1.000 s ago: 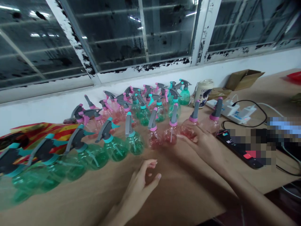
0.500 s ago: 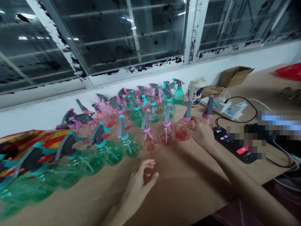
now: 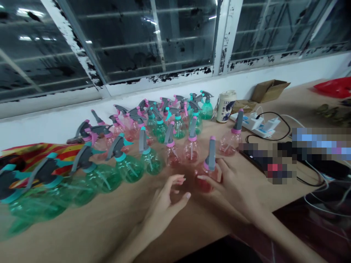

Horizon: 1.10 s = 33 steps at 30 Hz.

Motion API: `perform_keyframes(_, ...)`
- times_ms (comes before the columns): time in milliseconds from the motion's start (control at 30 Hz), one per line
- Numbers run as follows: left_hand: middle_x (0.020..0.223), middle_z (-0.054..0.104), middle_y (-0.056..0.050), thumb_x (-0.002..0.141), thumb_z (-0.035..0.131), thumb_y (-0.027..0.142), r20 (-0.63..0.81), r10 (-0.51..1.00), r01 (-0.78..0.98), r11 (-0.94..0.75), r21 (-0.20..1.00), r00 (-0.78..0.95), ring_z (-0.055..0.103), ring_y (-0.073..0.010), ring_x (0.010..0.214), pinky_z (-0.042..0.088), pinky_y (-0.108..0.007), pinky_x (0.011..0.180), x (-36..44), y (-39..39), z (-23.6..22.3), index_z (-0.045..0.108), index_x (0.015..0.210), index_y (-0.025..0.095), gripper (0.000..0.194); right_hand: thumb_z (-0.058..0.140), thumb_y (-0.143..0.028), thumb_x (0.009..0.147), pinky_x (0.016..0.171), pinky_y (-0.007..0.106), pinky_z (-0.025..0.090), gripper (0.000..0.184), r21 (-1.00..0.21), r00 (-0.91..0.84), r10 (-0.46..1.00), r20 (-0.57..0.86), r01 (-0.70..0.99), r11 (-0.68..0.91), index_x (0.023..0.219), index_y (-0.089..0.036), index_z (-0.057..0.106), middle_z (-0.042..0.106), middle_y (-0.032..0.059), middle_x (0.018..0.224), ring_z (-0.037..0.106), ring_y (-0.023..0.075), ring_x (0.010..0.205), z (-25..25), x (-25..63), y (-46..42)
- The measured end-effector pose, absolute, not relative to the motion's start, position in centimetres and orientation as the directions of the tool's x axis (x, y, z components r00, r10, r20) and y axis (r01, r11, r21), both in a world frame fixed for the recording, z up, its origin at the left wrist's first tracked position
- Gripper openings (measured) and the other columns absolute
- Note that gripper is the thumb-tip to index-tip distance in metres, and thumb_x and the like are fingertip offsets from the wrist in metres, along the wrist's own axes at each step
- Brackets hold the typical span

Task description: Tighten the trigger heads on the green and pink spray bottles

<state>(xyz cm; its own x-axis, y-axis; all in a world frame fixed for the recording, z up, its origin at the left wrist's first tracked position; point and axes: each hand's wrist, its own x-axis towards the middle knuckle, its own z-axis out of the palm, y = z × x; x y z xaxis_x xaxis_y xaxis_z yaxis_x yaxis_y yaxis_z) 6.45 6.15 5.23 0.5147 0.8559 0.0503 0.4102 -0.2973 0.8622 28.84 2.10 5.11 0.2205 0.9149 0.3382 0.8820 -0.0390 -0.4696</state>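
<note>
My right hand point(image 3: 233, 182) is wrapped round a pink spray bottle point(image 3: 203, 179) with a grey trigger head, close to the front of the table. My left hand point(image 3: 170, 201) is just left of it, fingers curved and apart, with nothing in it. Behind the hands stand two more pink spray bottles point(image 3: 191, 148), and another pink spray bottle point(image 3: 230, 140) is farther right. Leftward runs a row of green spray bottles point(image 3: 128, 168) with grey and teal heads. Several pink and green bottles point(image 3: 160, 129) crowd together along the wall.
A patterned cup point(image 3: 226, 106) stands at the back beside an open cardboard box point(image 3: 268, 91). White power strips point(image 3: 257, 124) with cables lie right of the bottles, near a dark phone point(image 3: 255, 159). Striped red and yellow cloth point(image 3: 33, 151) lies at left, a red bag point(image 3: 331, 87) at far right.
My right hand has drawn the pink spray bottle out of the row, towards me and to the left. My left hand has shifted slightly and stays empty.
</note>
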Motion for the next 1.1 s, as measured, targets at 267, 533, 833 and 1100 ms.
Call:
perform_keyframes(267, 0.134, 0.057, -0.009, 0.08, 0.07, 0.034, 0.21, 0.886, 0.367, -0.374, 0.852, 0.414, 0.058, -0.0286, 0.119, 0.045, -0.049, 0.102, 5.5, 4.4, 7.1, 0.045, 0.132, 0.026, 0.058, 0.045, -0.049, 0.092, 0.04, 0.027, 0.034, 0.03, -0.371, -0.039, 0.885, 0.464, 0.899, 0.234, 0.092, -0.02, 0.053, 0.064, 0.0029, 0.085, 0.064, 0.0189, 0.052, 5.1, 20.8, 0.4)
perform_keyframes(533, 0.113, 0.067, -0.008, 0.084, 0.065, 0.033, 0.331, 0.916, 0.369, -0.396, 0.841, 0.228, 0.065, -0.0247, 0.102, 0.05, -0.044, 0.092, 1.8, 2.8, 8.1, 0.053, 0.121, 0.02, 0.041, 0.062, -0.052, 0.082, 0.051, 0.032, 0.051, 0.037, -0.413, -0.124, 0.847, 0.518, 0.83, 0.374, 0.097, -0.019, 0.06, 0.066, 0.0049, 0.086, 0.068, 0.0224, 0.068, 4.5, 14.6, -0.1)
perform_keyframes(833, 0.095, 0.067, -0.003, 0.081, 0.053, 0.017, 0.428, 0.892, 0.388, -0.45, 0.805, 0.145, 0.066, -0.02, 0.085, 0.053, -0.036, 0.079, -0.9, 3.3, 7.6, 0.059, 0.109, 0.022, 0.029, 0.058, -0.058, 0.085, 0.098, 0.043, 0.05, 0.061, -0.453, -0.354, 0.816, 0.457, 0.697, 0.556, 0.131, -0.017, 0.051, 0.062, 0.0117, 0.125, 0.058, 0.0255, 0.115, 3.0, 16.0, 0.5)
perform_keyframes(1100, 0.068, 0.061, 0.002, 0.076, 0.054, 0.015, 0.306, 0.948, 0.391, -0.313, 0.865, 0.082, 0.061, -0.0156, 0.061, 0.049, -0.027, 0.06, -1.0, 3.1, 7.6, 0.064, 0.107, 0.022, 0.033, 0.043, -0.062, 0.091, 0.11, 0.053, 0.037, 0.067, -0.325, -0.174, 0.888, 0.425, 0.887, 0.329, 0.141, -0.018, 0.044, 0.047, 0.015, 0.146, 0.043, 0.0308, 0.136, -4.5, 24.4, 1.9)
